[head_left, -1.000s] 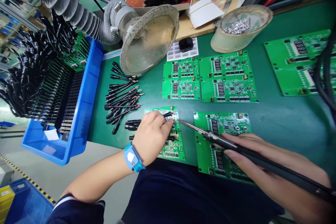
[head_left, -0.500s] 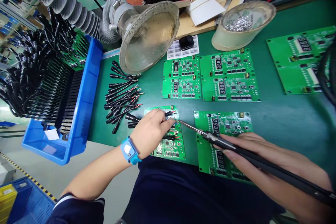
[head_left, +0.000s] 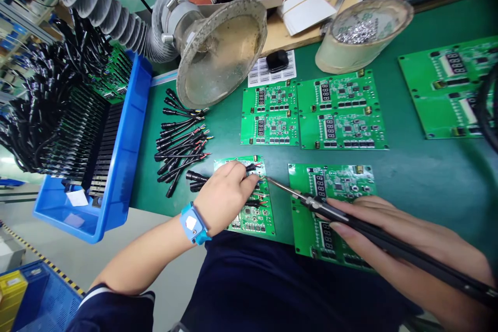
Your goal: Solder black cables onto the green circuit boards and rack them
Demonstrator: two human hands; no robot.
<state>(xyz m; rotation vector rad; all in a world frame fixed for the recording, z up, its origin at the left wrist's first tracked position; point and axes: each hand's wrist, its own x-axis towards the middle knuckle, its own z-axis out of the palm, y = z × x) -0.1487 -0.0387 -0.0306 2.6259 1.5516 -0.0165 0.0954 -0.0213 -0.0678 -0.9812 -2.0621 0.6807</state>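
Note:
My left hand (head_left: 227, 197), with a blue strap on its wrist, rests over a green circuit board (head_left: 254, 225). Its fingers are pinched on a black cable, whose thin wire ends lie at the board's right edge; the grip itself is partly hidden. Black connector ends (head_left: 194, 176) stick out left of the hand, and another black cable (head_left: 254, 203) lies across the board below the fingertips. My right hand (head_left: 408, 244) holds a black soldering iron (head_left: 354, 223) like a pen. The iron's metal tip reaches the wire ends beside my left fingertips.
Beneath the iron lies another circuit board (head_left: 303, 218), with more boards (head_left: 268, 114) behind. Loose black cables (head_left: 179, 140) are spread left. A fume extractor hood (head_left: 221, 57) and a cardboard tube of metal shavings (head_left: 330, 57) stand behind. A blue bin (head_left: 124, 150) holds wired boards.
Both hands stay almost in place, with the iron's tip still beside my left fingertips. The view has shifted very slightly.

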